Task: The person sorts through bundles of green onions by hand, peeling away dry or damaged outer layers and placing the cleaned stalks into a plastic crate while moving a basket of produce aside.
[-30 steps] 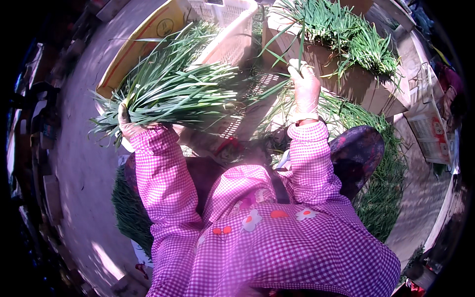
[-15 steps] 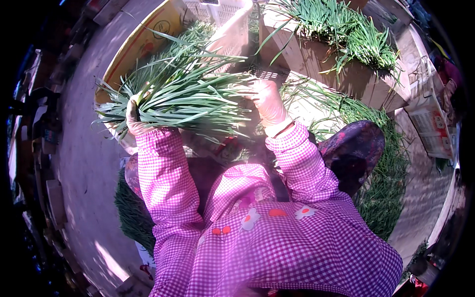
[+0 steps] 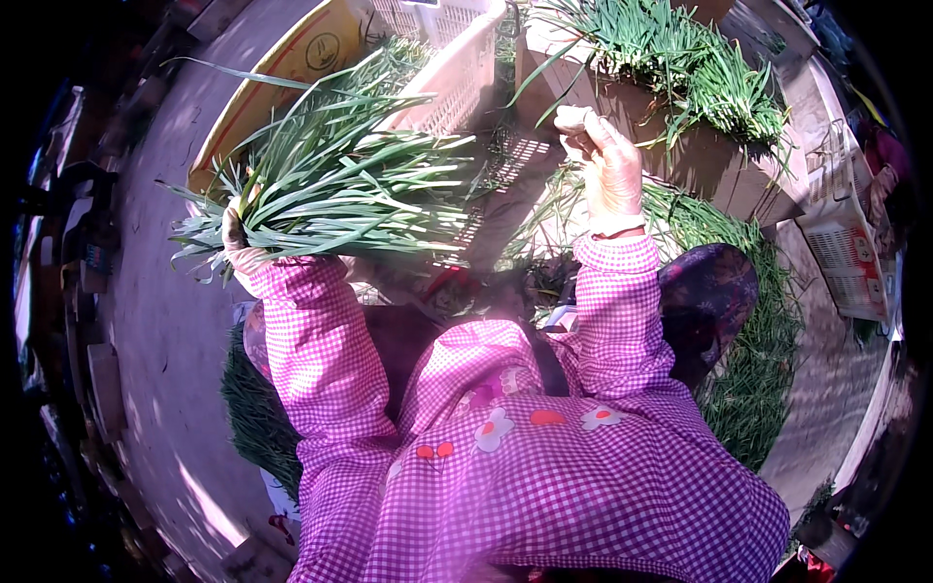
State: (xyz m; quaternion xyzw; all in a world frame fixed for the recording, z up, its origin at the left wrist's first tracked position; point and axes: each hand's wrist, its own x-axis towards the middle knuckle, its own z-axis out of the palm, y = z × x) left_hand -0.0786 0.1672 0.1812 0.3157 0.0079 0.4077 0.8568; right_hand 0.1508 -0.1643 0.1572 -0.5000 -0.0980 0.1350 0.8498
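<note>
A thick bunch of garlic chives [image 3: 360, 185] lies sideways in my left hand [image 3: 241, 248], which is wrapped round its leafy end. The pale stem ends point right and the leaf tips droop to the left, over the rim of a yellow-sided container [image 3: 255, 102]. Off to the right of the stems, apart from them, my right hand [image 3: 610, 180] is raised with its fingers curled and pressed together. Whatever those fingers hold, if anything, is too small to make out. Loose chive leaves [image 3: 559, 209] are scattered below and left of this hand.
Beyond the bunch stands a white slatted plastic basket [image 3: 457, 87]. At the far right, a box [image 3: 632, 121] carries piled chives [image 3: 680, 68]. More chives lie by my right knee [image 3: 763, 360] and at my left side [image 3: 258, 418]. Another plastic basket [image 3: 846, 257] leans at the right.
My right hand has moved from the stem ends up and to the right, away from the bunch. My left hand and the chives have shifted slightly left.
</note>
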